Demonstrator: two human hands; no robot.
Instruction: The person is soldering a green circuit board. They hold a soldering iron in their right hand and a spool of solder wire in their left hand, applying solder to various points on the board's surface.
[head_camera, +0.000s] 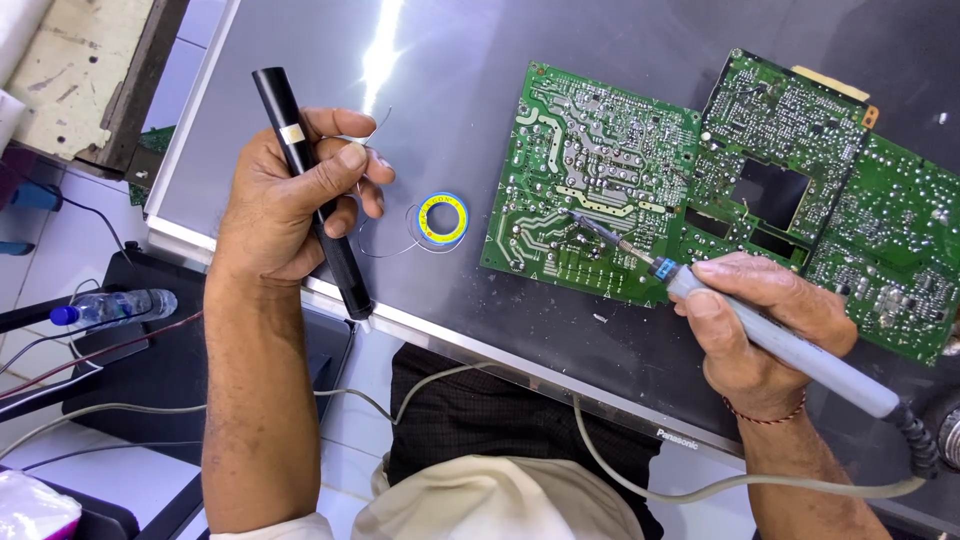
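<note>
Grey and glossy, the flat panel served as the workbench, laid face down with its pale frame running along the near edge and a streak of light glaring off it up top. On it lay the green circuit board, solder side up, so the joints were open to the tool. Two more green boards sat overlapped to its right, touching it.

And the right hand was closed around the grey soldering iron like a pen, thumb and forefinger pinched near the blue collar for fine control. The tip was angled down and left, right on the board's solder tracks near the middle. Its cord trailed off the back of the handle toward the lower right.

Over on the other side, the left hand was wrapped around a black desoldering pump, held upright-ish with the thumb lying across the barrel, nozzle end pointing down toward the panel's edge, well apart from the board. The same fingers also seemed to be pinching a thin strand of solder wire, which looped away toward the small spool with the yellow and blue label lying between the two hands — within easy reach of both, from the look of it.

Off the panel to the left, a plastic water bottle lay on its side on a dark stand, among loose cables.
</note>
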